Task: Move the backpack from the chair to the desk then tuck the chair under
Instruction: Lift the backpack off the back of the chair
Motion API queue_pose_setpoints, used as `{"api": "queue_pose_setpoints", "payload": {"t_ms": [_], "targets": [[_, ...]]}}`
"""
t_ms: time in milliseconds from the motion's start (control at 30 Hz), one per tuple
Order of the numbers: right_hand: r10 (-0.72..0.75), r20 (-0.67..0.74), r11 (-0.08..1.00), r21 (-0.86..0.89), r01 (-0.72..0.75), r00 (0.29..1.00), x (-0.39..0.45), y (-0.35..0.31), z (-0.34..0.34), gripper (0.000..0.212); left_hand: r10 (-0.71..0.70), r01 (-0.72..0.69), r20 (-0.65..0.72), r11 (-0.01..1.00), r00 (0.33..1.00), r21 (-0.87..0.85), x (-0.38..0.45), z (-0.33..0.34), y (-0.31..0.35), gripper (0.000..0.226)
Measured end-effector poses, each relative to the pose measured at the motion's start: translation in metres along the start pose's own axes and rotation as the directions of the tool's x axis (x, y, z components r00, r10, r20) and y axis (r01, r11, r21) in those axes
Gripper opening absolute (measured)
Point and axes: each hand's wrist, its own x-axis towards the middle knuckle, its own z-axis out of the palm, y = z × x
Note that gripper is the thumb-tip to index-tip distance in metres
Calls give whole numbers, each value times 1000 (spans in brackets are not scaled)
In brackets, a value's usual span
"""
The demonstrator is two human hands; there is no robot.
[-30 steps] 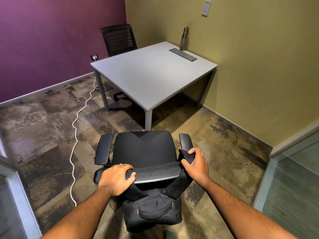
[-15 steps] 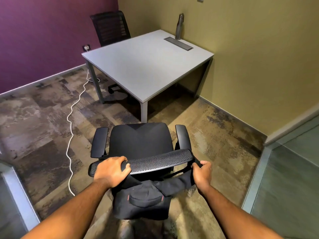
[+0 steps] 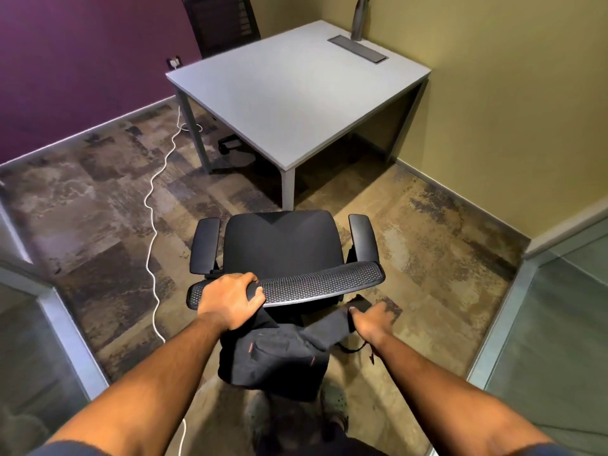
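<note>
A black office chair (image 3: 283,248) stands in front of me, its seat facing the grey desk (image 3: 296,90). A black backpack (image 3: 273,360) with small red accents hangs behind the chair's mesh backrest (image 3: 322,283). My left hand (image 3: 230,299) grips the left end of the backrest top. My right hand (image 3: 371,320) is below and to the right of the backrest, closed on a black strap of the backpack and holding it clear of the backrest's right end.
A white cable (image 3: 154,205) snakes over the carpet left of the chair from a wall socket (image 3: 173,62). A second black chair (image 3: 223,24) stands behind the desk. A metal bottle (image 3: 358,18) and cable hatch (image 3: 357,50) are on the desk's far side. Glass partitions flank me.
My right hand has drawn the backpack strap off the right end of the backrest and down to the right. The view has moved closer and tilted down.
</note>
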Motion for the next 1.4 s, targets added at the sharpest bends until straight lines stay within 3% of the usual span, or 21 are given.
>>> {"api": "queue_pose_setpoints", "payload": {"t_ms": [133,267,333,433,600,767,833,933,1167,1400], "targets": [[-194,61,959,-197,202,979,-15,-18,16,45,0,0,-2,1000,1000,-5,-1,1,0,44],[-359,334,895,-141,423,872,-32,-33,40,10,1,0,11,1000,1000,-19,-1,0,-1,49],[-378,445,863,-148,483,812,-41,-39,53,9,-4,4,8,1000,1000,-20,-1,-1,-1,50],[-395,504,809,-206,551,768,-51,-42,72,18,-13,13,-1,1000,1000,-24,-2,0,-1,49],[-359,662,678,-299,671,658,-64,-40,96,42,-29,29,-2,999,1000,-28,-1,1,-3,51],[-278,787,543,-344,766,550,-70,-35,107,29,-33,34,3,999,999,-35,-1,1,-2,50],[-268,789,553,-343,759,552,-71,-31,108,30,-37,37,1,999,999,-36,-1,1,-2,51],[-291,728,657,-319,683,620,-68,-30,105,49,-33,33,1,999,999,-31,0,-1,-2,52],[-387,634,703,-267,659,669,-80,-41,90,55,-25,25,5,999,1000,-47,0,-19,-19,44],[-413,654,719,-194,668,634,-99,-63,88,61,-154,131,-98,970,983,-203,-16,-26,-56,34]]}}
